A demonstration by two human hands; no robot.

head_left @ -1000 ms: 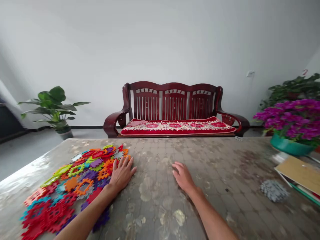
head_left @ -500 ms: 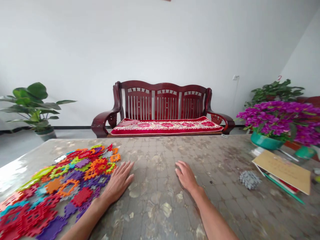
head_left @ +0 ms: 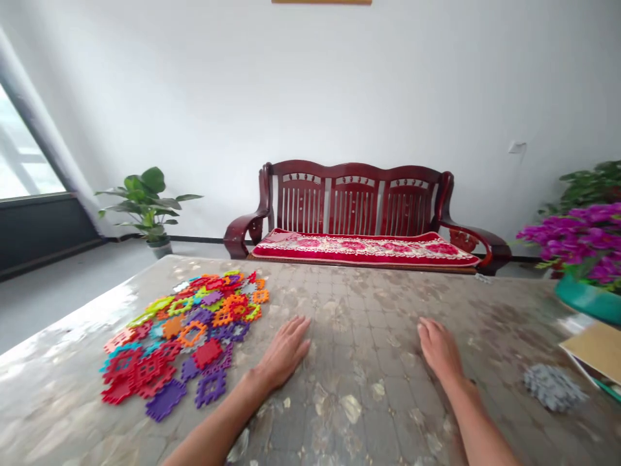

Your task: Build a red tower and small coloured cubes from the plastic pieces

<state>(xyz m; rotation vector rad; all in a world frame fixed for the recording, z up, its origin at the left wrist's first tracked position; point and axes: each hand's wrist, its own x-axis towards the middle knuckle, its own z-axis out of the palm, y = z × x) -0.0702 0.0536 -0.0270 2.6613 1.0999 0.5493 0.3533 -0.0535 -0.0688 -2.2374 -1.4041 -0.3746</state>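
My left hand [head_left: 287,349] lies palm down on the patterned tabletop [head_left: 339,382], fingers stretched out and holding nothing. Just left of it spreads a heap of flat, notched plastic building pieces [head_left: 207,355] in red, orange, purple, lime and blue. Some are solid and some have cut-out middles. On the right, my right hand [head_left: 440,349] rests flat on the table with its fingers extended and nothing in it. Farther right sits a small pile of grey notched pieces [head_left: 554,387], apart from that hand.
A purple flower arrangement in a teal pot [head_left: 587,298] stands at the right, with a tan booklet [head_left: 596,349] in front of it. Beyond the table is a dark red wooden bench [head_left: 352,200] with a red patterned cushion. A potted plant [head_left: 150,200] stands back left.
The view has turned left, so the table, bench and pieces appear farther right. Both hands stay flat on the table; the right hand sits slightly farther from the left.
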